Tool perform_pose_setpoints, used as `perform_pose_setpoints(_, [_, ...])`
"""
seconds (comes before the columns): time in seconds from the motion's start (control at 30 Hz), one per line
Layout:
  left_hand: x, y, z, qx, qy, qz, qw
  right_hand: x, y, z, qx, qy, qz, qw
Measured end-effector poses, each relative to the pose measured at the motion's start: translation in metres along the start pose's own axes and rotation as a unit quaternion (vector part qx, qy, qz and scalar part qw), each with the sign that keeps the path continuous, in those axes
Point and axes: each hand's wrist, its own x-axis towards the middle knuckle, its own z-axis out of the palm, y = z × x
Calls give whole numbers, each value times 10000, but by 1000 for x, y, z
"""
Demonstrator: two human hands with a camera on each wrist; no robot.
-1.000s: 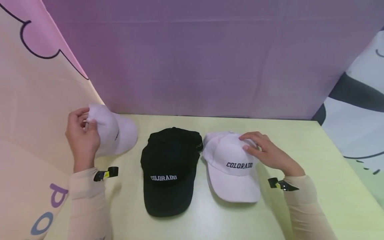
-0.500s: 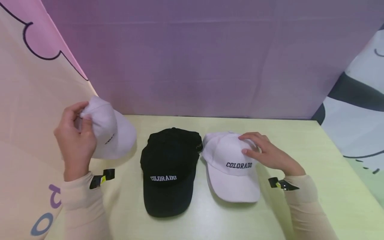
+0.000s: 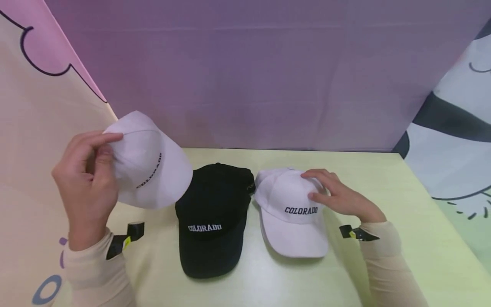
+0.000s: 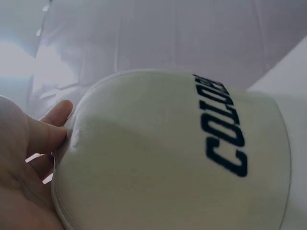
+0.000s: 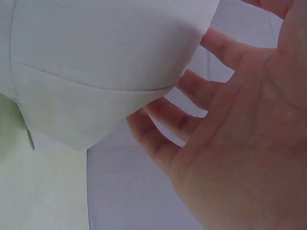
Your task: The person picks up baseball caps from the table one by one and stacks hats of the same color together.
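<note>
My left hand (image 3: 86, 183) pinches the crown of a white baseball cap (image 3: 142, 157) and holds it tilted above the table's left side, brim toward the right. The left wrist view shows that cap's dark COLORADO lettering (image 4: 223, 127) close up, with thumb and fingers at the crown's edge. A black COLORADO baseball cap (image 3: 215, 221) lies mid-table, brim toward me; the held brim overlaps its crown in the head view. To its right lies a second white cap (image 3: 295, 232). On that crown's right side rests my right hand (image 3: 345, 198), its fingers extended along the cloth in the right wrist view.
The pale yellow table (image 3: 368, 170) ends at a purple backdrop cloth (image 3: 245, 85). A printed cloth (image 3: 34, 149) hangs close on the left, and a panel with a printed figure (image 3: 460, 128) stands on the right.
My left hand has lifted the white cap from the table's back left, brought it nearer and turned its lettering into view. The right hand and the other two caps have stayed in place.
</note>
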Motion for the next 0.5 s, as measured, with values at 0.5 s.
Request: perform_pose_setpoints(0.5, [-10,29,9,-847,-315,768,9929,3,2,-4,208,34,470,9987])
